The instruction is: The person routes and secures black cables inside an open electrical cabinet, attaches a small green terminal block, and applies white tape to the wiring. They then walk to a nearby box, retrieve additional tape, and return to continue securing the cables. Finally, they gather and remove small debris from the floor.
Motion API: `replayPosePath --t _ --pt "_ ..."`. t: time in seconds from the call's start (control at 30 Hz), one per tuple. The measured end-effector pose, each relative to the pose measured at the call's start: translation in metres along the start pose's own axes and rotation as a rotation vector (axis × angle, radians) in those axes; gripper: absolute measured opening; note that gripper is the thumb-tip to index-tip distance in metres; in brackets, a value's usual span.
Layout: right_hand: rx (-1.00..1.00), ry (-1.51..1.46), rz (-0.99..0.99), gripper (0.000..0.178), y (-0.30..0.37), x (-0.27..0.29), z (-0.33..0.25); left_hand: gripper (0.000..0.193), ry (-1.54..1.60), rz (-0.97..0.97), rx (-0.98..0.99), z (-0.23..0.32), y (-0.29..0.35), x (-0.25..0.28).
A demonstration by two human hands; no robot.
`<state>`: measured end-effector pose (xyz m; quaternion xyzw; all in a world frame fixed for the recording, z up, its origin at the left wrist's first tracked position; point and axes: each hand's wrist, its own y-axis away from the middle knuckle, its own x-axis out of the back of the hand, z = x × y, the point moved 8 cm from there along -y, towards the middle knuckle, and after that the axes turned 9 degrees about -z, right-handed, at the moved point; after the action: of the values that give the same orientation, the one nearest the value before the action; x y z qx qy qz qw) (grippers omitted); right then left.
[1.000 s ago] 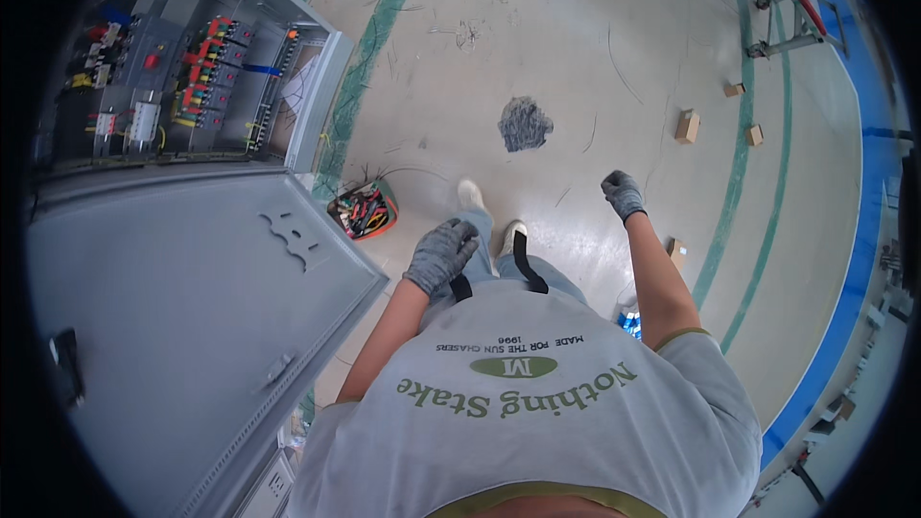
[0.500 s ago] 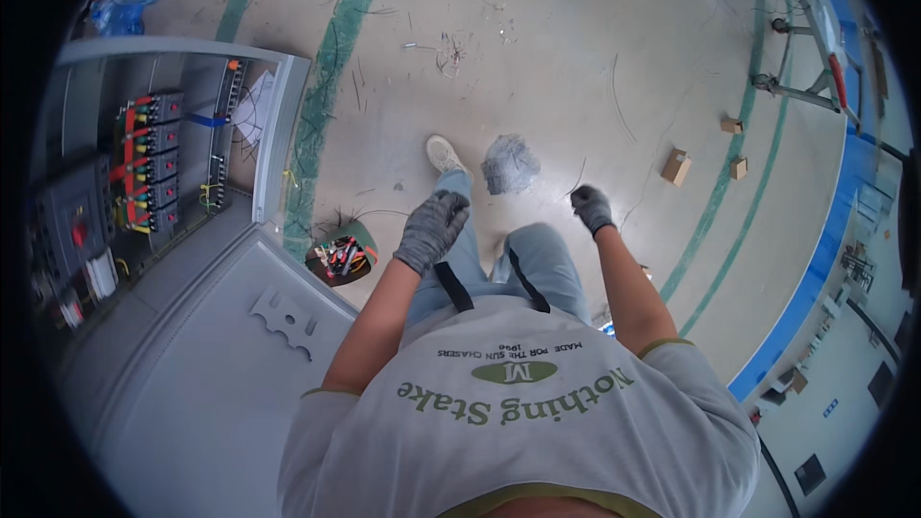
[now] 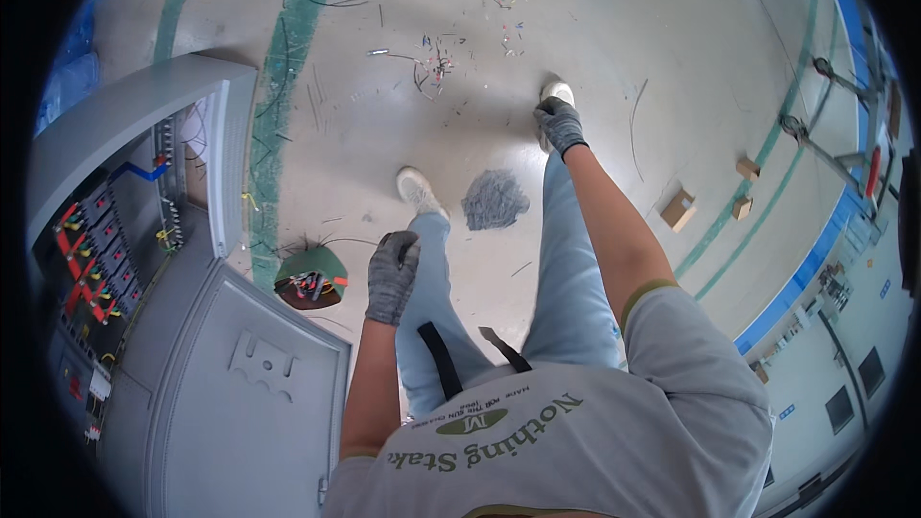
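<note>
My left hand (image 3: pixel 393 278), in a grey knit glove, hangs by my left thigh with its fingers curled in. No object shows in it. My right hand (image 3: pixel 559 125), gloved the same way, is stretched out ahead above my right shoe (image 3: pixel 556 92). Its fingers are closed too, and I see nothing sticking out of them. Neither hand touches anything around it. Nearest to the left hand is a dark green tool bag (image 3: pixel 326 264) on the floor, with several hand tools inside.
To the left stands a grey electrical cabinet (image 3: pixel 225 163) with breakers (image 3: pixel 115 254); its grey door (image 3: pixel 240 403) hangs open. Wire scraps (image 3: pixel 436 67) litter the floor ahead, near a dark grey patch (image 3: pixel 495 200). Small cardboard boxes (image 3: pixel 678 210) and a wheeled frame (image 3: pixel 844 158) are at right.
My right leg has stepped forward and my right hand has swung ahead and to the left. My left hand has dropped back. The cabinet and tool bag have shifted left and down in view.
</note>
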<state>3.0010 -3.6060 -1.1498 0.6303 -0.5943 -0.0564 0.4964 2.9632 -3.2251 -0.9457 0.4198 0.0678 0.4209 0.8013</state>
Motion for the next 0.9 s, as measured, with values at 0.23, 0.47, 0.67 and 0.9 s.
replayPosePath --t 0.23,0.47,0.67,0.9 --pt "0.031 0.119 -0.018 0.020 -0.215 -0.035 0.049 0.016 0.166 -0.021 0.136 -0.072 -0.134 -0.106" --pt "0.130 0.308 0.001 0.025 -0.325 -0.080 0.083 0.017 0.255 -0.019 0.115 -0.100 -0.290 -0.171" --pt "0.241 0.421 -0.026 0.021 -0.346 -0.100 0.089 0.012 0.451 0.094 0.082 -0.101 -0.379 -0.168" --pt "0.225 0.320 0.016 0.019 -0.346 -0.079 0.090 0.012 0.399 0.065 0.072 -0.088 -0.434 -0.166"
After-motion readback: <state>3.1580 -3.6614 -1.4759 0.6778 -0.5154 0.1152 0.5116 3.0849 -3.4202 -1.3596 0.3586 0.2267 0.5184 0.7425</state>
